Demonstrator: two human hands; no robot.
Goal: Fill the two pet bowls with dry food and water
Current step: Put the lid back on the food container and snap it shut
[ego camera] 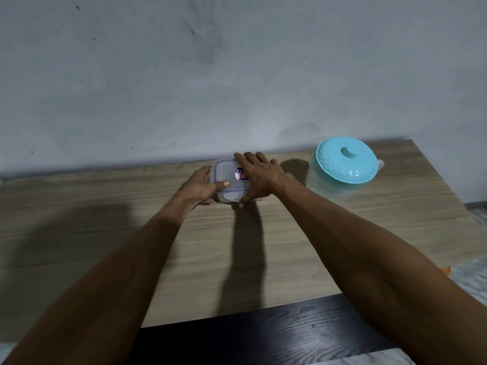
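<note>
Container [226,177], clear plastic with its lid on, sits on the desk [105,219] near the far edge by the wall, well left of a teal-lidded jug [345,162]. Left hand [200,188] grasps its left side, thumb lying on the lid. Right hand [261,175] spans the lid's right part, fingers [250,158] reaching over the far edge and thumb hooked at the near edge.

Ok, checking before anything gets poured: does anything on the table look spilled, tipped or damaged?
Nothing stands out. The clear container sits flat on the table, lid on, held by the left hand and right hand. The teal-lidded pitcher stands upright. No spill shows.
</note>
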